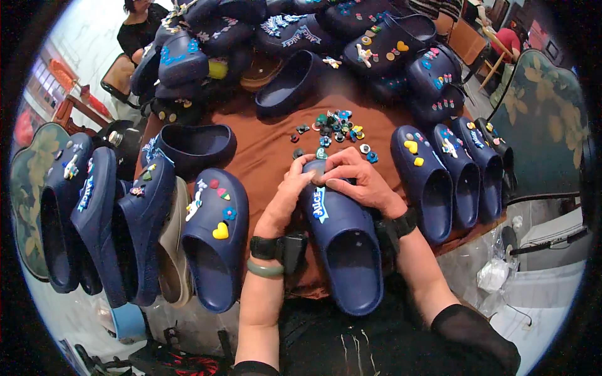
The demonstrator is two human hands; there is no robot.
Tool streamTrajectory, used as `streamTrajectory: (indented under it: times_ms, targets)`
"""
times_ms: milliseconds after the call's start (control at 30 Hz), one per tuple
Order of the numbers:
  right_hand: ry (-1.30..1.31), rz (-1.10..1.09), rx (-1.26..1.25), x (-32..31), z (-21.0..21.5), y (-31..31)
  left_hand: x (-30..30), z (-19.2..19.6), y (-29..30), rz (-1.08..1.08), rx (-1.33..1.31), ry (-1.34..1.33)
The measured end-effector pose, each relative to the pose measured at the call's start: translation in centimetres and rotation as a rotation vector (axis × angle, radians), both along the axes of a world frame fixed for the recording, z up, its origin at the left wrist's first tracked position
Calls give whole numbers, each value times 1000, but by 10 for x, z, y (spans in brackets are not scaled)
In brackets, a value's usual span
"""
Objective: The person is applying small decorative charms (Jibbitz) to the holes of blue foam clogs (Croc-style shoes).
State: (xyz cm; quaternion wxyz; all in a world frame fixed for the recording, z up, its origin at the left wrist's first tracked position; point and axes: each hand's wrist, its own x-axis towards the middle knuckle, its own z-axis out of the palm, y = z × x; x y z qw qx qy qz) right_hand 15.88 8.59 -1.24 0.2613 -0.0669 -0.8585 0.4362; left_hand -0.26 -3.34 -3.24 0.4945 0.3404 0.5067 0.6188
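A navy clog (345, 216) lies in front of me, toe pointing away, with a blue-and-white lettered charm (319, 205) on its upper. My left hand (293, 188) is closed around the left side of the toe, thumb on top. From the right, my right hand (364, 182) curls over the same toe, its thumb and fingertips pressed close to the left thumb. Whether a small charm sits under the fingertips is hidden. Just beyond the toe, loose charms (338, 128) in several colours lie in a heap on the brown cloth (257, 138).
To my left stands a row of navy clogs, the nearest a decorated clog (213, 250) with a yellow heart. Another decorated row (421, 182) is at right. A plain clog (288, 84) and a large clog pile (232, 37) lie behind. Green-patterned chair backs (539, 119) flank the table.
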Motion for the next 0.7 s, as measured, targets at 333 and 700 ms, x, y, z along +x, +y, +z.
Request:
streamTrajectory:
  times_ms: [333,700]
  targets:
    - [193,-785,-87,13,-15,35,3,11,4,74,15,152]
    - [-291,-830,441,28,-39,31,1,17,0,-4,1,149]
